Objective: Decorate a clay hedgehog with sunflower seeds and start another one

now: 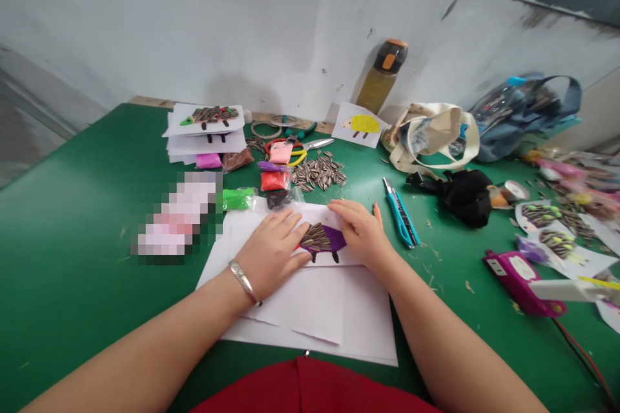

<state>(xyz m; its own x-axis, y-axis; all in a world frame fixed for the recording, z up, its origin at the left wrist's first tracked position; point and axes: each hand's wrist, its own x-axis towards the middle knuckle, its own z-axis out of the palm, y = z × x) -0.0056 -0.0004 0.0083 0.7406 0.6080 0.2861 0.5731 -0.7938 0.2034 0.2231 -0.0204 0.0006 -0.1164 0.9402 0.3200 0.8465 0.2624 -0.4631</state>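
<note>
A small white sheet with a purple hedgehog figure [335, 239] lies before me. Striped sunflower seeds [316, 238] cover part of its back, and two black legs show below. My left hand [274, 248], with a silver bracelet on the wrist, rests on the left of the figure, fingers spread. On the right edge lies my right hand [363, 232], its fingers stretched out and nothing visibly held. The figure's left end is hidden under my left fingers. Beneath it are larger white paper sheets [310, 310]. Behind sits a pile of loose seeds [320, 171].
Clay packets, including a green one [237, 199] and a red one [274, 181], stand beyond the papers, near scissors [317, 144]. A blue utility knife [401, 213] lies right, with a purple glue-gun-like device [520, 277] farther out. A pixelated object [177, 219] is left.
</note>
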